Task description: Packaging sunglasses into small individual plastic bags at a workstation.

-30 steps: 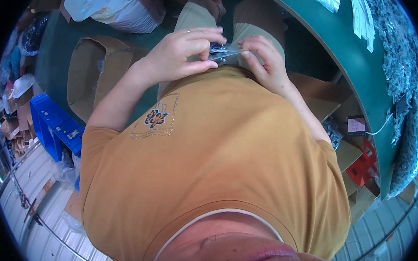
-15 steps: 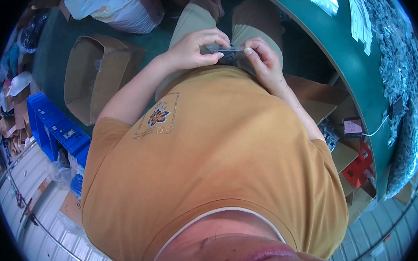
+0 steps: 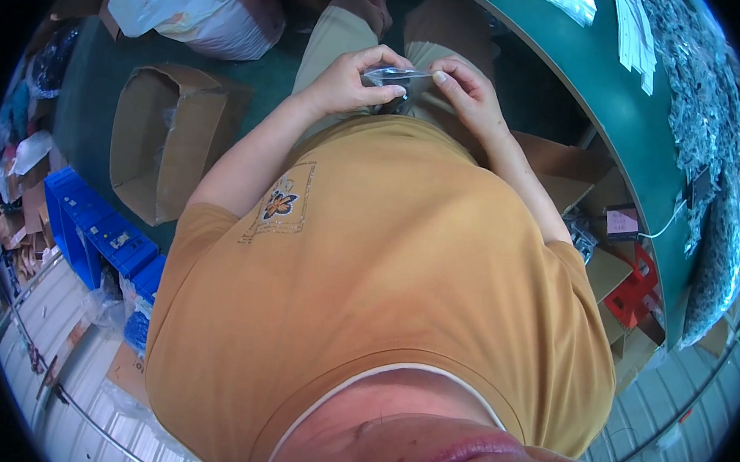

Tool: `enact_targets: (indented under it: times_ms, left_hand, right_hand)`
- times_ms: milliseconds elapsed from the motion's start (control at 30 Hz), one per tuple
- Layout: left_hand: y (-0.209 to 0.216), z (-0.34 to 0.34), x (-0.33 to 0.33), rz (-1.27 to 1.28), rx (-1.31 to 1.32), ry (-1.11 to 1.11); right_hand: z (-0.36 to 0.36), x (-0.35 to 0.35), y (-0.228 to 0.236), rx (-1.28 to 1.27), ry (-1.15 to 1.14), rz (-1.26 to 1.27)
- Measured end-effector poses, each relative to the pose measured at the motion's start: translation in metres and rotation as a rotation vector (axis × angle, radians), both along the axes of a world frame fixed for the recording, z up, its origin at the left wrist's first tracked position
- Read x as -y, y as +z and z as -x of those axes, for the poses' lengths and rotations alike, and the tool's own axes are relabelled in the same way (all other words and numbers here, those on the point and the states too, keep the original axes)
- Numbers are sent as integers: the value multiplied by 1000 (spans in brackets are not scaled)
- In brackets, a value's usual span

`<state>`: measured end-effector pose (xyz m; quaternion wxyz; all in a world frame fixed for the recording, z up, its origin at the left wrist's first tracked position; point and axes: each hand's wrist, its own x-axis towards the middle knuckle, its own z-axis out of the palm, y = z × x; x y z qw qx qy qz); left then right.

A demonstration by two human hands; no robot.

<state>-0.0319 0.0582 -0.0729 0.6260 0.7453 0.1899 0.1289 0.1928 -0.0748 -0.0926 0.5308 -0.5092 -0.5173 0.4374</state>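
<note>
A small clear plastic bag [image 3: 388, 75] is stretched between my hands, above my lap. Something dark shows in or just below it, too small to make out. My left hand [image 3: 345, 81] grips the bag's left side, fingers along the far edge and thumb on the near one. At the other end, my right hand [image 3: 473, 98] pinches the bag's corner between thumb and forefinger. Between the two grips the bag's upper edge looks slightly parted.
An open cardboard box [image 3: 195, 157] stands on the floor to the left, with a stuffed white plastic bag [image 3: 205, 13] beyond it. Blue plastic bins [image 3: 103, 227] are nearer. The green table [image 3: 603, 84] curves along the right, bearing a heap of clear packets [image 3: 692, 90].
Both hands have shifted slightly left and farther from my body. The bag's edge, nearly flat before, now looks wider and more parted. My right hand keeps its pinch.
</note>
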Motion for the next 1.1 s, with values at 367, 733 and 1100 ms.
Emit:
enact_targets:
  times_ms: [367,733,1100]
  left_hand:
    - [-2,-4,0,70,28,23]
    - [-1,-5,-1,123,8,26]
    - [-7,-7,-1,147,33,30]
  right_hand:
    - [-9,-8,6,239,87,-109]
    - [-6,-10,6,208,54,-111]
    - [-1,-14,14,259,24,-162]
